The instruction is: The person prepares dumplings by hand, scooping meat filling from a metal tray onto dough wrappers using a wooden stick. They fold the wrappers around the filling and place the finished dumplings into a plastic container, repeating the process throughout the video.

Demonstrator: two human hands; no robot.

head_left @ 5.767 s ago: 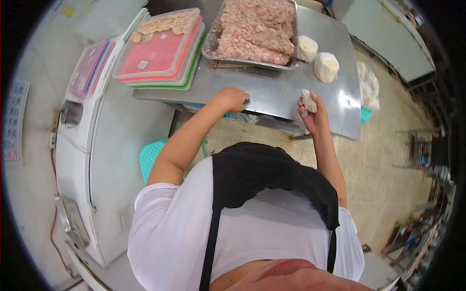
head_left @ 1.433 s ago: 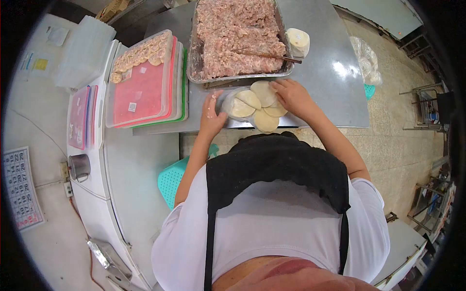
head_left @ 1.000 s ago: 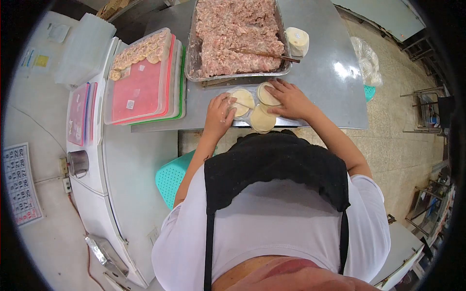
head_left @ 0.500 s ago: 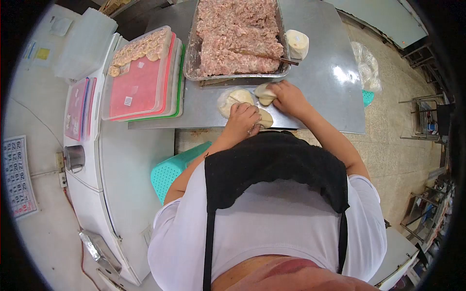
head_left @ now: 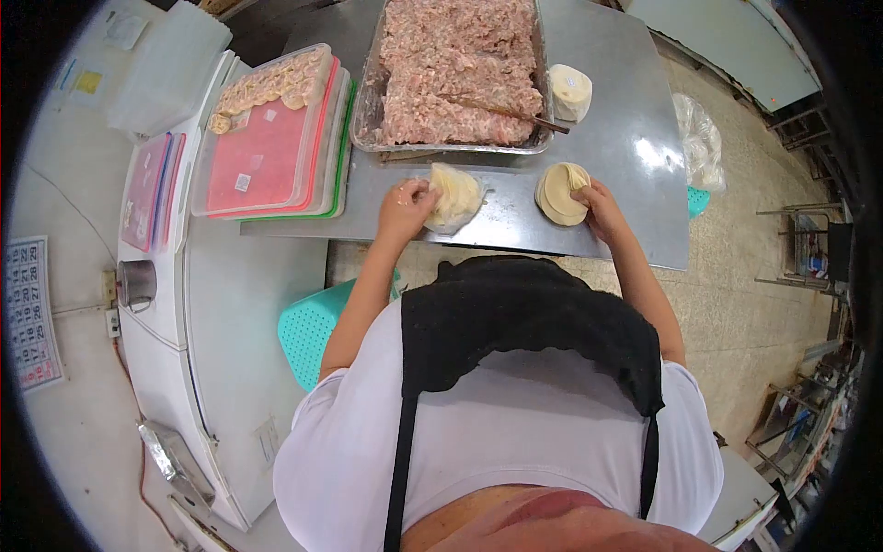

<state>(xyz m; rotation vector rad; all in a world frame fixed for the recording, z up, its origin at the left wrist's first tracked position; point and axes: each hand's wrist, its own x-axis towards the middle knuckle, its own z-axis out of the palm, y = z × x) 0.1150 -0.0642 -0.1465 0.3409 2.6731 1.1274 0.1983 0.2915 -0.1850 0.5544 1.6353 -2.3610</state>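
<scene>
My right hand [head_left: 602,212] grips the right edge of a fanned stack of round dumpling wrappers [head_left: 559,195], with thumb and fingers closed on it. The stack is at the front of the steel table. To its left lies a clear plastic bag [head_left: 464,219] around more pale dough wrappers [head_left: 455,193]. My left hand [head_left: 406,210] pinches the left edge of that bag; its fingertips are partly hidden. Beyond both hands stands a metal tray [head_left: 366,138] heaped with ground meat [head_left: 460,78], and a wooden stick [head_left: 506,110] lies in the meat.
A wrapped white roll-shaped bundle [head_left: 570,92] stands right of the tray on the steel table [head_left: 625,184]. Stacked lidded boxes [head_left: 262,170] at the left carry rows of filled dumplings [head_left: 276,87]. A turquoise stool [head_left: 317,331] is below the table's front edge, left of my body.
My hands have moved apart, left hand leftward to the bag, right hand rightward with the wrappers. The separate wrapper portions now form one fanned stack at my right hand.
</scene>
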